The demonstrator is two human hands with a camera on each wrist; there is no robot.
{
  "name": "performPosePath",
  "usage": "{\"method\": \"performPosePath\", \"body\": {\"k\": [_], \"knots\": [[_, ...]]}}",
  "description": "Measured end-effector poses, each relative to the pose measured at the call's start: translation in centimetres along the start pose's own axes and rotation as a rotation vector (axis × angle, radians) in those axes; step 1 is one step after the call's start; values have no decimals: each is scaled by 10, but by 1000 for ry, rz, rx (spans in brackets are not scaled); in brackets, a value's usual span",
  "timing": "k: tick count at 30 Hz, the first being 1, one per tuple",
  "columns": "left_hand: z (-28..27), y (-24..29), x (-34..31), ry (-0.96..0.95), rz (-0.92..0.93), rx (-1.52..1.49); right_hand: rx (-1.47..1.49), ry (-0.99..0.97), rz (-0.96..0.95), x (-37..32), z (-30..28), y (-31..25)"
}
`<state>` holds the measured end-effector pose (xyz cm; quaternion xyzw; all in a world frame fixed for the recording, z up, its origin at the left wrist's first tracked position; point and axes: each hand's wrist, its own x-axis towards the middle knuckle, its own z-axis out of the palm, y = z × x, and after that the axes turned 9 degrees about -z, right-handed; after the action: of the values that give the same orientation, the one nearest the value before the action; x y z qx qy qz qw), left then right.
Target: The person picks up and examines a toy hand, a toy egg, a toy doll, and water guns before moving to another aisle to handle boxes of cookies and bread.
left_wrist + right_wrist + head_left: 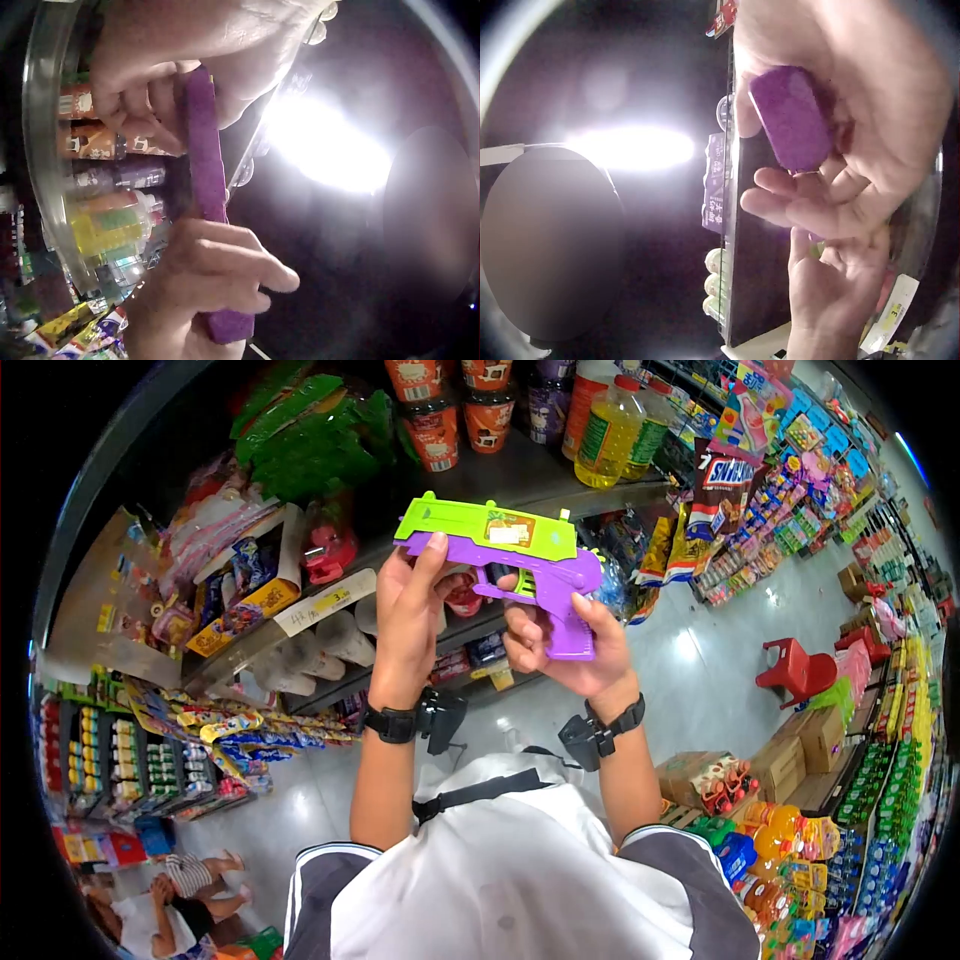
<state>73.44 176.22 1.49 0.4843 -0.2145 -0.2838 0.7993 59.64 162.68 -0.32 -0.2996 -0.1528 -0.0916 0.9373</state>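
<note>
A green and purple toy gun [505, 545] is held up in both hands in the head view, its barrel pointing left. My left hand [412, 605] grips the barrel end, thumb on its side. Around the purple handle my right hand [580, 645] curls, with a finger at the trigger guard. A small white and orange sticker sits on the green upper part. In the left wrist view the toy gun [206, 150] shows as a narrow purple edge between both hands. The right wrist view shows the handle's purple butt [793, 120] against the right palm.
Beyond the toy stands a shelf with orange cups [433, 435] and yellow liquid bottles [608, 435]. A price tag [325, 603] runs along its edge. A red chair [797, 670] stands on the floor at right. Another person [150, 920] is at lower left.
</note>
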Motion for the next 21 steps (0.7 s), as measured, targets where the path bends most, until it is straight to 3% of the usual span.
{"method": "performPosePath", "body": {"k": [1, 4, 21], "knots": [[-2, 0, 0, 1, 1, 10, 1, 58, 29, -2, 4, -2], [-4, 1, -5, 16, 4, 31, 165, -60, 63, -6, -4, 0], [-10, -7, -10, 37, 20, 1, 22, -11, 44, -12, 0, 12]]}}
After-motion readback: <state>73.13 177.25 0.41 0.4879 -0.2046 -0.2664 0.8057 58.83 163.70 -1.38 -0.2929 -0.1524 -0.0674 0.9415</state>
